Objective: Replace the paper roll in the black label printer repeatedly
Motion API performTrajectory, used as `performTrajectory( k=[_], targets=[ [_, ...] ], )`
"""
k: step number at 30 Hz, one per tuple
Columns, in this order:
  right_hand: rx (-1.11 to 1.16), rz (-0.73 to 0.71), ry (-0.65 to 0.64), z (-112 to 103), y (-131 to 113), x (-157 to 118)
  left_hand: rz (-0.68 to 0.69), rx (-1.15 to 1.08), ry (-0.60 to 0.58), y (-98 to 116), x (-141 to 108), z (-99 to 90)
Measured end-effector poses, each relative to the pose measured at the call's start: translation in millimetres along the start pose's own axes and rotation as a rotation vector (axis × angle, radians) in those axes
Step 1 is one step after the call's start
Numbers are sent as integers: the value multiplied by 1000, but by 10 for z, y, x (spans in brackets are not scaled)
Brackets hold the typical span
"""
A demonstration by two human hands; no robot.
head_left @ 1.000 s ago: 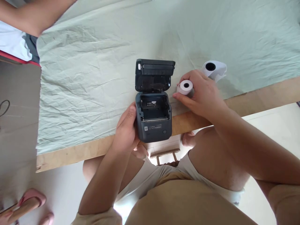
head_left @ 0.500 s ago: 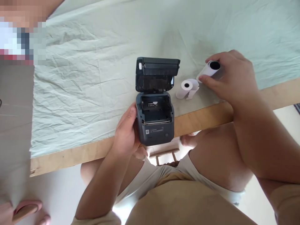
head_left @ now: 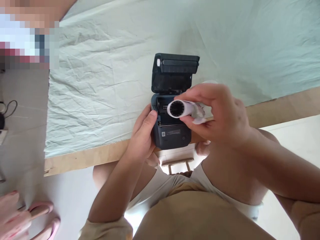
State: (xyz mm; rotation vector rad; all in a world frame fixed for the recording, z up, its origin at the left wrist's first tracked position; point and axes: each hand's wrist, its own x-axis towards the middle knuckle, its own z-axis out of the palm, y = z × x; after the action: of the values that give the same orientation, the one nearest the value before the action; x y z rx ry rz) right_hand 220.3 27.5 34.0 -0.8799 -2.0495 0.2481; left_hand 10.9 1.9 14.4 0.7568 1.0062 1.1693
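The left hand [head_left: 143,138] grips the printer [head_left: 171,136]; the right hand [head_left: 222,113] pinches the roll [head_left: 188,108] over its open bay. The loose paper [head_left: 200,116] beside the right thumb could snag or crease.

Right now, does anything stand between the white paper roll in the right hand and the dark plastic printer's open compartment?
Nothing visible: the white paper roll in the right hand overlaps the open compartment in view, its black lid raised.

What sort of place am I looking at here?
Probably a room in a home, or perhaps a small workroom: a pale green cloth covers a wood-edged table, and there are pink slippers on the pale, smooth floor.
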Motion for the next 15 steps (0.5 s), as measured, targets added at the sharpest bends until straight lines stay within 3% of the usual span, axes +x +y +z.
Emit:
performTrajectory(
  k=[4,8,15],
  targets=[
    [-138,-86,22,154,101,57,32,26,-29,4,-17,-6],
    [-103,-121,-18,152,168,66,-14,-1,-19,-8,-14,-19],
    [-44,-196,-50,133,77,-23,-72,-33,-41,52,-59,-12]
  ],
)
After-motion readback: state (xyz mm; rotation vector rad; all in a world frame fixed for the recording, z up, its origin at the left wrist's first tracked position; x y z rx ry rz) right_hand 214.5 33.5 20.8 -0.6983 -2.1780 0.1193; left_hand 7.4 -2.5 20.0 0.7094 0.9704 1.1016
